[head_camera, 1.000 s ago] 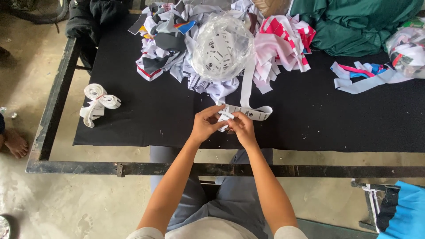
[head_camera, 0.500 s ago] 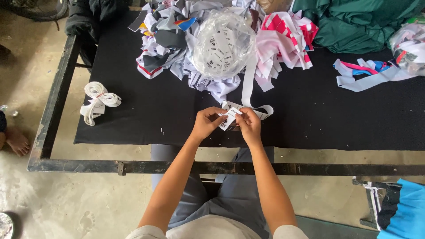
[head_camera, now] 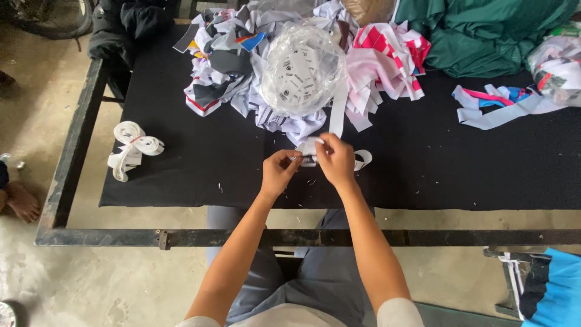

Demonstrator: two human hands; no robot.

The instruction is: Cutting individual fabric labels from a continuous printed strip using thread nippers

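Fabric scraps (head_camera: 242, 66) and clear bag (head_camera: 301, 69) crowd behind white strip (head_camera: 336, 115).

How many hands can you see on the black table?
2. The left hand and the right hand meet near the front edge of the black table, pinching a white strip between them. A bare foot shows at the far left; no other hands.

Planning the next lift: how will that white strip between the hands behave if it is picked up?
The white strip is probably floppy: it drapes from the clear bag and loops flat beside the right hand. It is likely light, pinched by fingertips alone. It seems unlikely to roll.
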